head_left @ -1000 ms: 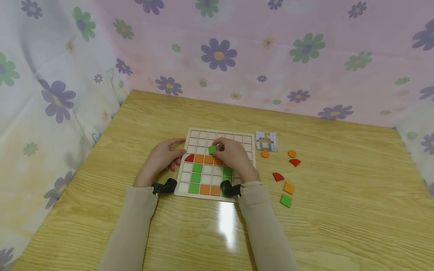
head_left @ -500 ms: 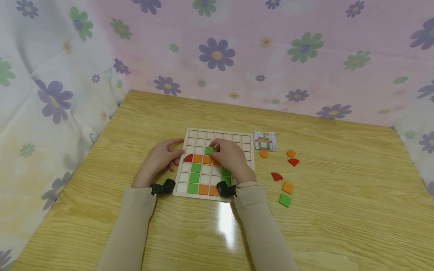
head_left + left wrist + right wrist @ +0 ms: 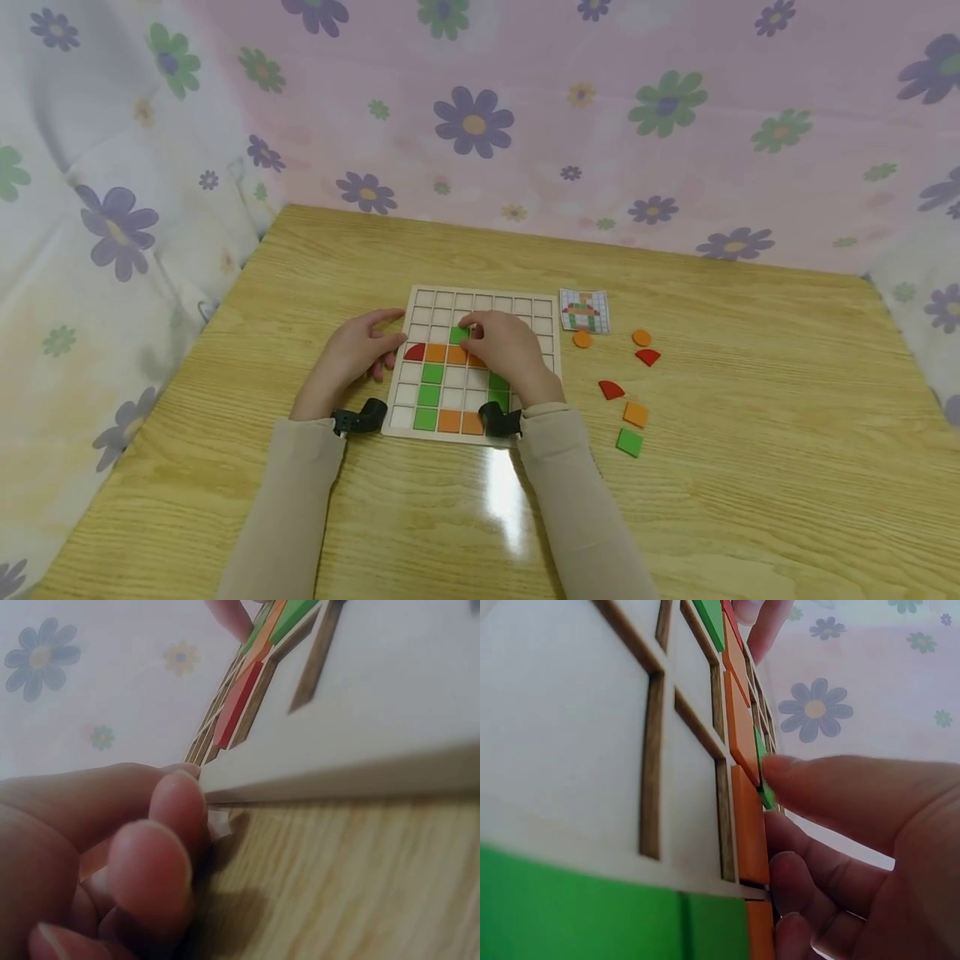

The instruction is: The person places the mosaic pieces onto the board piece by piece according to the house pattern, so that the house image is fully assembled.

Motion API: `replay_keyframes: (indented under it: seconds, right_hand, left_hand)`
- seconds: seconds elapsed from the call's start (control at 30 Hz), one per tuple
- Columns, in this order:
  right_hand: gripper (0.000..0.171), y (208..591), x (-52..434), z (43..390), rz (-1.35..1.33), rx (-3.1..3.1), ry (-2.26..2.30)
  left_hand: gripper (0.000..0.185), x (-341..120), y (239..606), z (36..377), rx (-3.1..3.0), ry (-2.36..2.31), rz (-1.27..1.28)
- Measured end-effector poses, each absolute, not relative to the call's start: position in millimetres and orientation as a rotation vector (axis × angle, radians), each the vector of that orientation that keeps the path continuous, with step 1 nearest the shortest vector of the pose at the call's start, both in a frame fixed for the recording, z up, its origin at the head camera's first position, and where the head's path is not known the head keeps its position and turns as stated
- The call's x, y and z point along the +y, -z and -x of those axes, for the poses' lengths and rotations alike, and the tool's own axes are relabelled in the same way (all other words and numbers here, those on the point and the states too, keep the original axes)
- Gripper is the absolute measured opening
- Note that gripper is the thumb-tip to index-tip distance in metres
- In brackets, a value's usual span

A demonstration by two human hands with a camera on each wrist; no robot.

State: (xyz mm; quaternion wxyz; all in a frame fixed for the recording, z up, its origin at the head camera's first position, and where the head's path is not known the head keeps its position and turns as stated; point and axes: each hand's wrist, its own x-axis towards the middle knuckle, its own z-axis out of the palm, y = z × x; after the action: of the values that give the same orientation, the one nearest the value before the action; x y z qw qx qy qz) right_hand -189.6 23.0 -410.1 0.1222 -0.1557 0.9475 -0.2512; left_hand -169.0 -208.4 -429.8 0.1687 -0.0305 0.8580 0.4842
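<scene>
A light wooden grid board [image 3: 400,392] lies on the table, partly filled with flat green, orange and red tiles. My right hand [image 3: 513,350] reaches over it, thumb and index finger pinching a green square tile [image 3: 459,335] at a cell just above the orange row [image 3: 435,354]. In the right wrist view, the thumb [image 3: 832,784] presses on that green tile [image 3: 765,796]. At the board's left edge rests my left hand [image 3: 352,350], its fingers relaxed, with fingertips right at the rim in the left wrist view. A red quarter-round tile [image 3: 415,352] sits nearby.
A small pattern card [image 3: 585,312] lies right of the board. Around it are orange discs [image 3: 641,337], red quarter-rounds [image 3: 611,389], an orange square [image 3: 636,414] and a green square [image 3: 629,442]. A flowered cloth [image 3: 525,50] hangs behind the table.
The right hand has moved slightly left and lowered the green square tile, which now lines up with its cell. The left hand stays at the board's edge.
</scene>
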Motion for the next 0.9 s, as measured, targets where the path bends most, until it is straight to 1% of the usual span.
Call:
replay_keyframes:
  seconds: [0.17, 0.3, 0.57, 0.9]
  right_hand:
    - [0.034, 408, 28, 189, 0.471, 2.754, 0.779]
    - [0.031, 405, 28, 185, 0.481, 2.776, 0.778]
    - [0.028, 395, 23, 170, 0.586, 2.839, 0.719]
    - [0.025, 392, 37, 154, 0.675, 2.867, 0.627]
  left_hand:
    - [0.05, -206, 431, 170, 2.419, -1.4, 0.093]
    - [0.051, -205, 432, 171, 2.423, -1.391, 0.08]
    - [0.051, -210, 431, 169, 2.442, -1.359, 0.092]
    - [0.05, -209, 430, 168, 2.43, -1.405, 0.063]
